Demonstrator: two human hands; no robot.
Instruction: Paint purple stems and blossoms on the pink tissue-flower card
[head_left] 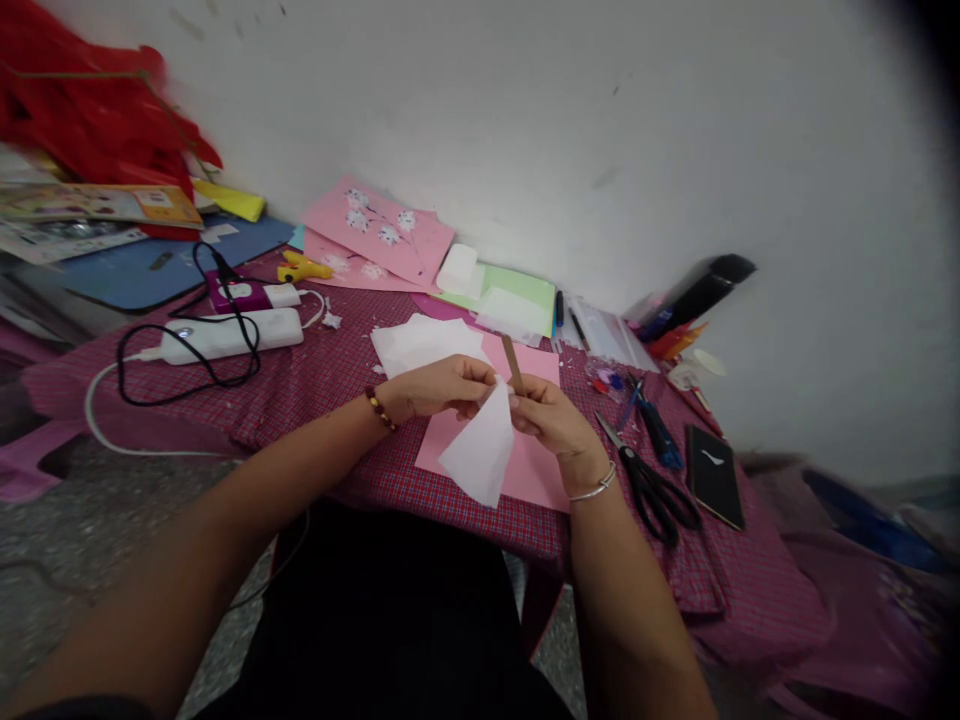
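A sheet of thin white paper [481, 448] hangs in a fan-like shape from my fingers, its top gathered to a point. My left hand [454, 388] pinches the gathered top from the left. From the right, my right hand [551, 415] grips the same paper and also holds a flat brown stick [513, 362], which points up past the fingers. The fingertips partly hide how the stick and paper meet. Beneath both hands lies a pink sheet [536, 470], with a stack of white paper [424, 343] behind the left hand.
Black-handled scissors [649, 490], pliers [658, 430] and a black notebook [714, 475] lie at the right. A power strip [232, 335] with tangled cables and a yellow glue gun [301, 267] are at the left. Pink cards with white flowers [390, 230] lean against the wall.
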